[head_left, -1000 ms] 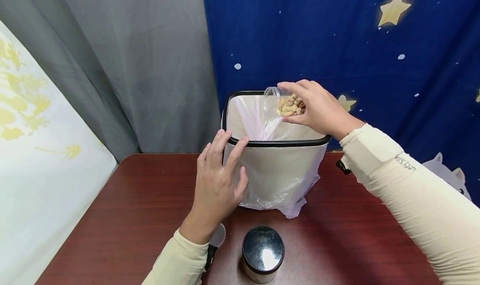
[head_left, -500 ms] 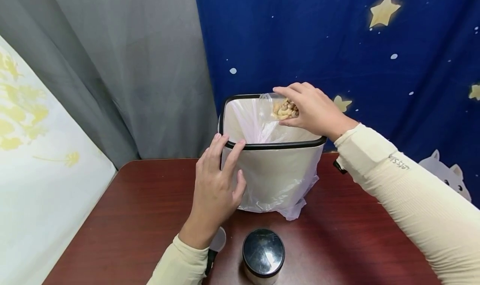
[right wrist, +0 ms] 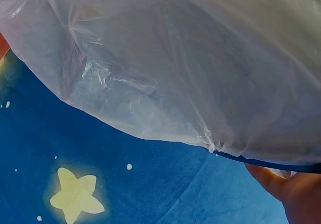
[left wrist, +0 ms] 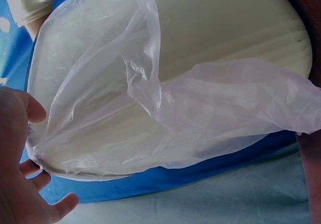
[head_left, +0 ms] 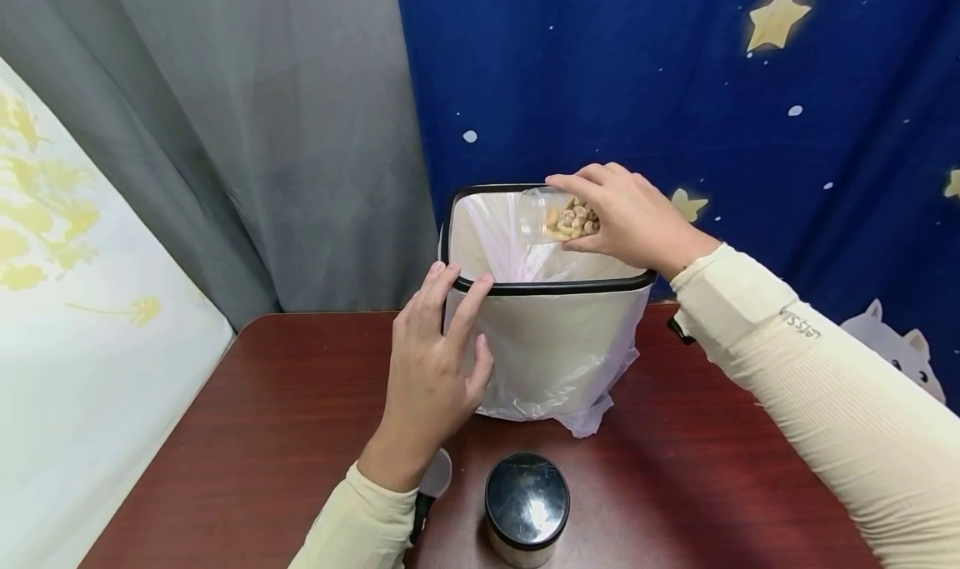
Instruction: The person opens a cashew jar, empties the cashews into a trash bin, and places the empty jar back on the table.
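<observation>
My right hand (head_left: 637, 223) grips a clear plastic jar (head_left: 534, 217) lying on its side over the opening of a cream bin (head_left: 555, 336). The jar's mouth points left, and nuts (head_left: 574, 217) are heaped inside it near the fingers. At the bin's front left corner, the spread fingers of my left hand (head_left: 435, 361) reach up to the black rim (head_left: 555, 287). A thin pinkish plastic bag (left wrist: 125, 93) lines the bin and hangs down outside. In the right wrist view, the bin hides most of the right hand (right wrist: 301, 196).
A short jar with a shiny black lid (head_left: 527, 502) stands on the red-brown table (head_left: 315, 419) in front of the bin. Beside my left wrist lies a round translucent piece (head_left: 437, 474) with a black part. Grey and blue curtains (head_left: 675, 77) hang behind.
The nut jar has dipped slightly lower and to the left over the bin. My left hand stays at the rim, and the head view has shifted a little.
</observation>
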The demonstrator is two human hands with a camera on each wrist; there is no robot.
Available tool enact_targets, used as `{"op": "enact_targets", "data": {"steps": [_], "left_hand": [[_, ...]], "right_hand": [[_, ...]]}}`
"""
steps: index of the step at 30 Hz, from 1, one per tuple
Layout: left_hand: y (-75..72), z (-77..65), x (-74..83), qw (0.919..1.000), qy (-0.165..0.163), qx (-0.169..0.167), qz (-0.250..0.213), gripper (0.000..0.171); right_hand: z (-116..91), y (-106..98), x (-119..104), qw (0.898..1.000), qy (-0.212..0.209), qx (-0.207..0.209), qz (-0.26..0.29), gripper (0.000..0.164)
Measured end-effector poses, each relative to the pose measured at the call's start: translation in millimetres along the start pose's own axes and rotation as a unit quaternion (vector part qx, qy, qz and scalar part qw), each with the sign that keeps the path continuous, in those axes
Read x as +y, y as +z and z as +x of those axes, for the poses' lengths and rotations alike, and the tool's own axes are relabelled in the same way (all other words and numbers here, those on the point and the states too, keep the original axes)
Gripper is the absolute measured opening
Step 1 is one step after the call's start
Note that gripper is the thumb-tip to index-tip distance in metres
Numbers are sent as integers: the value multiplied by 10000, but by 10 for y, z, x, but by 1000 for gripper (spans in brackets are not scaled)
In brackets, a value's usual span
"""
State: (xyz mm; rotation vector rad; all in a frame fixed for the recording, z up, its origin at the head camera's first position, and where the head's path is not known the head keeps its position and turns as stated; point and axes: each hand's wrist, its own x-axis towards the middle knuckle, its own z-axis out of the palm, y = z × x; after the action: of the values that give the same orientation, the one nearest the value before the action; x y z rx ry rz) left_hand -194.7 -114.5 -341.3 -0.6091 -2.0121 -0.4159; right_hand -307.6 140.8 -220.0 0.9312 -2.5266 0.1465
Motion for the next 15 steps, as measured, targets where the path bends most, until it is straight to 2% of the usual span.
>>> {"op": "enact_targets", "data": {"steps": [15], "left_hand": [[31, 0, 24, 10000, 15, -1, 36, 63]], "right_hand": [[-14, 13, 36, 9995, -204, 158, -181, 80]]}}
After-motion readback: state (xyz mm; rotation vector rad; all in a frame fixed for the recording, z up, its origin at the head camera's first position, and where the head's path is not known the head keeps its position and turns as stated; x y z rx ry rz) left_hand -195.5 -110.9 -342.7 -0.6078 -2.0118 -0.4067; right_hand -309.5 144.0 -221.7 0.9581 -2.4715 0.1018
